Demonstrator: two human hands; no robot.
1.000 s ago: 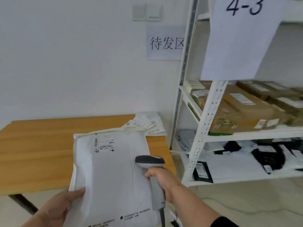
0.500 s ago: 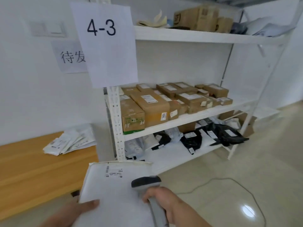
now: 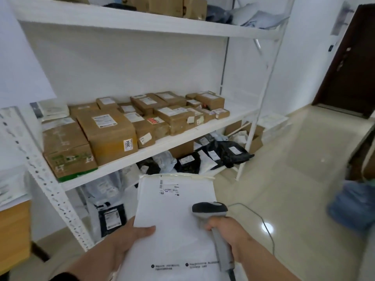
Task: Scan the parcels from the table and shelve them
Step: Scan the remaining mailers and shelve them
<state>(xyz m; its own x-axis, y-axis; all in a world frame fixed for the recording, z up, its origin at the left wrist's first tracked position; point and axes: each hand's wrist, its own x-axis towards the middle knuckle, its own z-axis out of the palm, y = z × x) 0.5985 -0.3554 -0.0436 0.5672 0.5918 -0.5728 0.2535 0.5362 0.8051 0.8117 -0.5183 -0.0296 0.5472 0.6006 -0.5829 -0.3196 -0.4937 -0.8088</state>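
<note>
**White mailer in hand, facing the shelves**

White plastic mailer (image 3: 174,226) — the parcel now being handled — is held flat and low in front of the person, label end pointing away toward the shelving unit (image 3: 203,130). The left hand (image 3: 125,238) holds its near left edge, thumb lying on top and the other fingers hidden underneath. The right hand (image 3: 227,232) is wrapped around the grip of a scanner (image 3: 211,209), whose head hangs over the right part of the mailer, short of the barcode label (image 3: 168,187) at the far end.

Brown boxes (image 3: 109,130) crowd the middle shelf, and black and white bags (image 3: 190,161) lie heaped on the bottom shelf just beyond the mailer. A corner of the counter (image 3: 12,226) shows at far left.

Likely trouble from here:
- The mailer is limp and held by one edge — it could sag or slide off the left hand while being passed in.
- The scanner's cord (image 3: 265,226) trails on the floor to the right and could snag or trip.
- Whether the label has been read cannot be told; shelving it unscanned would spoil the count.
- Dropped onto the loose heap below, it might slip off onto the floor.
</note>
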